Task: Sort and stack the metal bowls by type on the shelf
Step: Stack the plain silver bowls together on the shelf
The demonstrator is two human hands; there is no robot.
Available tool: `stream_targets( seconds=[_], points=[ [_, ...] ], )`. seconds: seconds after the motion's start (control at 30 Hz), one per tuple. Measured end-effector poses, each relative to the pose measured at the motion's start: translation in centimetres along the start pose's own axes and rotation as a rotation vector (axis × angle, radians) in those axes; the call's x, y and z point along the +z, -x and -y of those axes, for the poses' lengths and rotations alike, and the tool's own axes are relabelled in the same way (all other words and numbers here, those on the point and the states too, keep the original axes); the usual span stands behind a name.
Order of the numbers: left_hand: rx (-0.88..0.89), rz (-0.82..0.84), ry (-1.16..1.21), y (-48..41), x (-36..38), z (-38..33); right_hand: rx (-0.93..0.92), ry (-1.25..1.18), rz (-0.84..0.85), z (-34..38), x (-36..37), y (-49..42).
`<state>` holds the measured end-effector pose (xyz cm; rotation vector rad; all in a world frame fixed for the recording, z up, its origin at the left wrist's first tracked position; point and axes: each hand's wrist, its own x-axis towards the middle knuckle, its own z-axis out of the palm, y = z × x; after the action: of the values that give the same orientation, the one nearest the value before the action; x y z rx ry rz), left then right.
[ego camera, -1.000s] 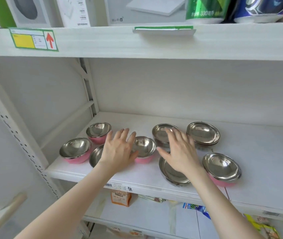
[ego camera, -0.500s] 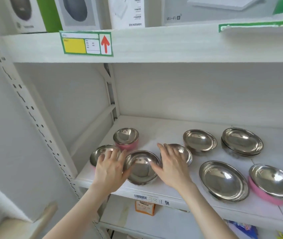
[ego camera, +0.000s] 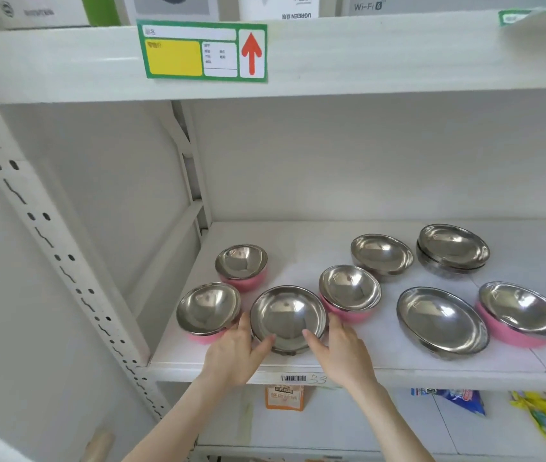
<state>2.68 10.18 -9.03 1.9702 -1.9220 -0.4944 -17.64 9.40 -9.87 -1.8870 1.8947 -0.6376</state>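
Several metal bowls sit on the white shelf. A plain steel bowl stands at the front, and both hands grip its rim: my left hand on its left side, my right hand on its right, thumbs over the near edge. Pink-bottomed bowls stand at the front left, behind it, beside the held bowl and at the far right. Plain steel bowls lie at the front right and the back; a stack of plain ones stands at the back right.
A perforated white upright bounds the shelf on the left. The shelf above carries a green and yellow price tag with a red arrow, and boxed goods. Below, the lower shelf holds an orange packet and coloured packets.
The view has shifted left and closer. Both hands drew back from lying over the bowls and closed on the rim of the front plain steel bowl.
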Motion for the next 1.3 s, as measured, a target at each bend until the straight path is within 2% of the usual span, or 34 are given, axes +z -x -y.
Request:
stream_targets(
  seconds=[0.1,0.23,0.4,0.77,1.13,1.3],
  points=[
    [0.054,0.023,0.174,-0.3,-0.2,-0.2,0.04,-0.252,0.087,0.2,0.3,-0.8],
    [0.089,0.052,0.295,0.0,-0.2,-0.2,0.047,-0.32,0.057,0.3,0.7,-0.8],
    [0.095,0.048,0.311,0.8,-0.9,-0.6,0.026,-0.329,0.03,0.4,0.0,-0.2],
    [0.089,-0.103,0.204,2.1,-1.6,-4.3,-0.04,-0.298,0.004,-0.3,-4.9,0.2],
    [0.053,-0.224,0.151,2.8,0.8,-14.6,-0.112,-0.248,0.023,-6.4,-13.5,-1.1],
    [0.12,-0.243,0.177,1.0,1.8,-20.4,-0.123,-0.233,-0.018,-10.1,-17.9,-2.1]
  ],
)
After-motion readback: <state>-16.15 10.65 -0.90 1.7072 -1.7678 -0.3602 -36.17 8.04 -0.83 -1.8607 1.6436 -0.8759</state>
